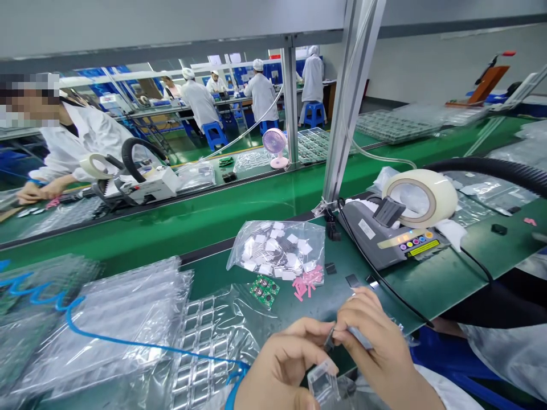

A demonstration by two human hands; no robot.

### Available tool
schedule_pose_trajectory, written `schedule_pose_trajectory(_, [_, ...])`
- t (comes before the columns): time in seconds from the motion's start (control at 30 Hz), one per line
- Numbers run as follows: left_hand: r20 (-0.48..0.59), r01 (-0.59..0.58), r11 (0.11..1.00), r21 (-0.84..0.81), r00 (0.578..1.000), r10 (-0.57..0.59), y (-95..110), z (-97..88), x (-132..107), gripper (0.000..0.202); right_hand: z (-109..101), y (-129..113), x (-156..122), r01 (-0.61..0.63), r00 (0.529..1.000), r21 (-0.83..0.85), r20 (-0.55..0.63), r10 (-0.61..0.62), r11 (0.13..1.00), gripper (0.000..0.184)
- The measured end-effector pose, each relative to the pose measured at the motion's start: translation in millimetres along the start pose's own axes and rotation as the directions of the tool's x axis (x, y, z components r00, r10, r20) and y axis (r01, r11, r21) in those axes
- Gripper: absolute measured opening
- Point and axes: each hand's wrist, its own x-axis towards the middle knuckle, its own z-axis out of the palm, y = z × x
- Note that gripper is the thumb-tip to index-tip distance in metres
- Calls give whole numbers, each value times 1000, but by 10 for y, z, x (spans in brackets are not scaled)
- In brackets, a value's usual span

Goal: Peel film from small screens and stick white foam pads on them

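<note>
My left hand [280, 364] is low in the view with its fingers curled around a small clear plastic piece [323, 382]. My right hand [378, 341] is beside it, pinched on thin metal tweezers [359, 337] whose tip meets a small dark part [329, 339] between the two hands. On the green bench just beyond lie a small green circuit board [264, 290], a pile of pink strips [308, 282] and a clear bag of white squares [277, 250].
A tape dispenser with a large roll [421, 196] stands at right, its black cable [384, 282] crossing the bench. Clear plastic trays [128, 324] and a blue coiled cord [85, 327] lie at left. A metal post [348, 108] rises ahead. People in white coats [81, 139] work opposite.
</note>
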Motion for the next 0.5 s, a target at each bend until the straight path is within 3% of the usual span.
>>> schedule_pose_trajectory(0.17, [25, 25, 999, -27, 999, -24, -21, -22, 18, 30, 38, 66, -43, 18, 999, -24, 40, -17, 1000, 14])
schedule_pose_trajectory(0.3, [-62, 65, 991, -121, 995, -73, -86, 3, 50, 34, 28, 14, -77, -15, 999, -20, 36, 16, 1000, 15])
schedule_pose_trajectory(0.4, [-177, 43, 959, -280, 979, -96, -129, -3, 107, 33, -37, -20, -133, -105, 993, 92, 65, 99, 990, 18])
schedule_pose_trajectory(0.5, [-205, 5, 927, -374, 975, -88, -135, -34, 150, 32, -104, 72, -228, -238, 971, 199, 72, 228, 951, 22])
